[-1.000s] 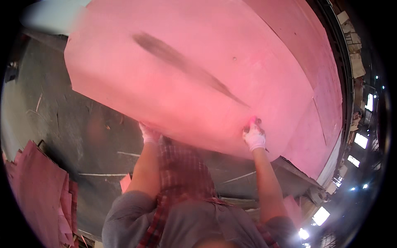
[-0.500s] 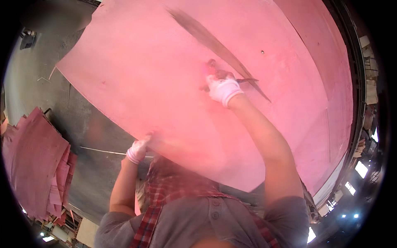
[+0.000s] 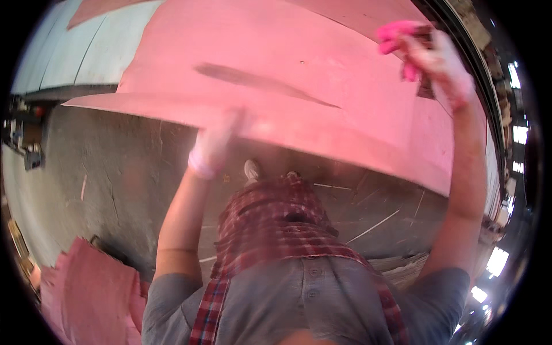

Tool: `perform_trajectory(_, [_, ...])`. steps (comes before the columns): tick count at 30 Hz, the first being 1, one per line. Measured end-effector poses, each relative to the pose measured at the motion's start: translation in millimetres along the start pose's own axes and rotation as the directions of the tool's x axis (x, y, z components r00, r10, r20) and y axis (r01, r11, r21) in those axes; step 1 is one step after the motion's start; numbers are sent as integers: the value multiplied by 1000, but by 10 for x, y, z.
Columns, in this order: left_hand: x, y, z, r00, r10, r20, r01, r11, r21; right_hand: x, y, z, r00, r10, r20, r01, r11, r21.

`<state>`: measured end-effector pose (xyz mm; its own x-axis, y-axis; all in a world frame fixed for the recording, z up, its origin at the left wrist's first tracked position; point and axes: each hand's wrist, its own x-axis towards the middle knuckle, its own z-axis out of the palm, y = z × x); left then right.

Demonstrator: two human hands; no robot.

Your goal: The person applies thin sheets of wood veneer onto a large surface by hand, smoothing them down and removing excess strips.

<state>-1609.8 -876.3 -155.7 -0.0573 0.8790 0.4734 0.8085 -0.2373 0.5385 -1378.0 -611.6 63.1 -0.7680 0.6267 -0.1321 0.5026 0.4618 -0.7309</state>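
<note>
Wide pink sheet [image 3: 230, 43] fills the upper middle, near edge bowed up along a long strip, floor [image 3: 138, 184] showing below it. Step in hand looks like steadying and shifting this sheet by that edge. To do it well: keep the left hand low and close to the edge, spread the pull along it so the thin stuff doesn't crease or crack, and go gently around the dark tapered streak [image 3: 265, 83] (stain or split, can't tell), probably a weak spot. Keep the dark item [image 3: 425, 35] in the right hand up off the surface so it doesn't snag. Sheet vs grip: left hand [image 3: 215, 146], gloved, overlaps the near edge left of its middle, nearer the person than the streak; fingers blurred, can't tell whether they're pinching or just touching. Right hand [image 3: 440, 66], gloved with bright pink fingertips, is over toward the sheet's far right, well apart from the left; fingers look closed round the dark item, kind too blurred to name, no clear contact with the sheet. More pink sheets [image 3: 95, 282] piled lower left; pale panels [image 3: 95, 49] past the sheet's upper left; checked apron [image 3: 282, 230] below the near edge.
</note>
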Motion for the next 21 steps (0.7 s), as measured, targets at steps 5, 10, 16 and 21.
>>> perform_trajectory(5, [1354,-273,345,972,-194,135,229,633,-739,-1132,-201,-358,962,30,-272,16,986,168])
perform_trajectory(10, [2225,-83,148,744,-218,631,657,69,-751,-1118,503,554,941,339,-8,-307,861,406])
perform_trajectory(16, [2676,-277,581,551,-215,807,822,-29,-569,-442,1305,1902,841,378,387,-534,691,487])
perform_trajectory(21, [2711,-385,895,503,-441,744,813,-53,-580,52,1992,2289,716,564,412,-694,643,324])
